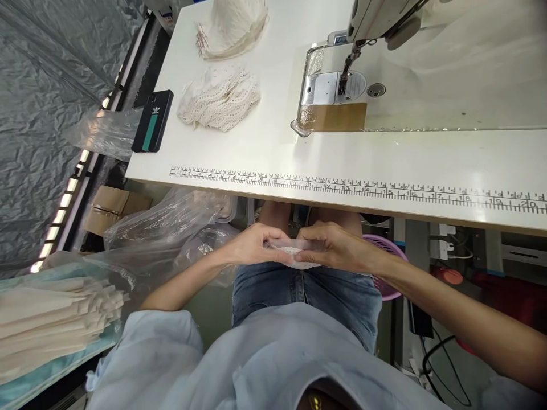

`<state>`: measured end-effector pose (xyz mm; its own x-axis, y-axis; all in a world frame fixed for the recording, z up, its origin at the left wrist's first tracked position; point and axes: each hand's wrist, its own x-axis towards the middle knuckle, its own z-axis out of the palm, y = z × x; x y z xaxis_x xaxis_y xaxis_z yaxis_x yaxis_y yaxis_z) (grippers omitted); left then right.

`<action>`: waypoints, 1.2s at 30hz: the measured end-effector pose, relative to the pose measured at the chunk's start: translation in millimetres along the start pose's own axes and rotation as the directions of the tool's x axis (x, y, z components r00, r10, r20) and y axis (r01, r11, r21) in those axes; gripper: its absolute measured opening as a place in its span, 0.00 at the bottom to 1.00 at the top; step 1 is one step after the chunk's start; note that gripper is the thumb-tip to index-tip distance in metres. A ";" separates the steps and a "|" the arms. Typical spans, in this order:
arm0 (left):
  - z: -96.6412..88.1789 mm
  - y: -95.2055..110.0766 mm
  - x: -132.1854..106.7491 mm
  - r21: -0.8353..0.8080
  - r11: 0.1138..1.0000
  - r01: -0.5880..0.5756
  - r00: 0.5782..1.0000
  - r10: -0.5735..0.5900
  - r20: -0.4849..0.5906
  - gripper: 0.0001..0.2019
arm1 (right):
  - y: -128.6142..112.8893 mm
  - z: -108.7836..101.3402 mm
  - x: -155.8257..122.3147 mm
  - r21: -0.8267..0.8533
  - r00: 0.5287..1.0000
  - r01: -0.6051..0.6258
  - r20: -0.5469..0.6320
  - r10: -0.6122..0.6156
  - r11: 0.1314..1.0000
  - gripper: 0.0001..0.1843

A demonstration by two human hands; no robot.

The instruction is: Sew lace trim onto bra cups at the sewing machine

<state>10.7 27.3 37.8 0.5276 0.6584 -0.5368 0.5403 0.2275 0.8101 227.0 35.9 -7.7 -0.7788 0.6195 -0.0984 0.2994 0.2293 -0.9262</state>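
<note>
Just above my lap, in front of the table edge, both hands hold one small translucent item (308,259) with something white and bumpy inside. It looks like thin clear plastic, but its exact kind cannot be made out. My left hand (265,244) pinches its left end, thumb along the near side. On the right end, my right hand (331,246) closes with the thumb pressed against it. The two thumbs nearly meet in the middle. Fingers wrapped behind the item are partly hidden.
A sewing machine (371,23) stands on the white table (239,154), which has a printed ruler along its front. Lace trim (220,99), cream fabric (233,28) and a black phone (152,121) lie at left. Fabric strips (55,319) and a purple basket (391,289) flank me.
</note>
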 end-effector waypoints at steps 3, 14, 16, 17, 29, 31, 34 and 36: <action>1.3 3.0 4.6 -0.018 0.999 0.027 0.999 -0.027 -0.021 0.12 | -0.4 -6.7 -3.0 0.018 0.998 -0.053 0.043 0.052 0.998 0.15; -5.7 -22.5 -4.4 -0.290 0.946 0.147 0.989 -0.130 0.077 0.11 | 2.7 -12.7 -14.1 0.279 0.963 -0.131 0.262 0.057 0.951 0.15; -5.5 -23.5 -6.1 -0.298 0.943 0.147 0.989 -0.135 0.063 0.10 | 1.1 -9.6 -11.0 0.239 0.971 -0.109 0.232 0.052 0.965 0.13; -5.6 -23.7 -7.0 -0.300 0.943 0.146 0.989 -0.134 0.058 0.10 | 0.5 -8.5 -9.6 0.230 0.974 -0.098 0.221 0.046 0.968 0.12; -8.5 -22.1 -13.5 -0.330 0.931 0.155 0.987 -0.159 0.014 0.11 | 4.4 -12.6 -7.7 0.397 0.969 -0.091 0.246 -0.010 0.913 0.12; -8.8 -23.2 -14.0 -0.345 0.926 0.151 0.988 -0.153 0.023 0.11 | 6.6 -14.9 -10.3 0.394 0.967 -0.118 0.253 0.016 0.912 0.13; -8.7 -24.5 -14.6 -0.337 0.930 0.144 0.989 -0.138 0.042 0.10 | 8.7 -16.9 -13.4 0.398 0.963 -0.152 0.267 0.044 0.905 0.14; -8.1 -24.3 -14.7 -0.325 0.935 0.142 0.990 -0.135 0.046 0.11 | 8.9 -16.5 -13.7 0.406 0.961 -0.161 0.271 0.050 0.900 0.15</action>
<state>-15.5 17.8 27.9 0.4797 0.5882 -0.6511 0.3674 0.5392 0.7578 249.4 41.8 -8.6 -0.8830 0.4036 -0.2398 0.1714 -0.1982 -0.9650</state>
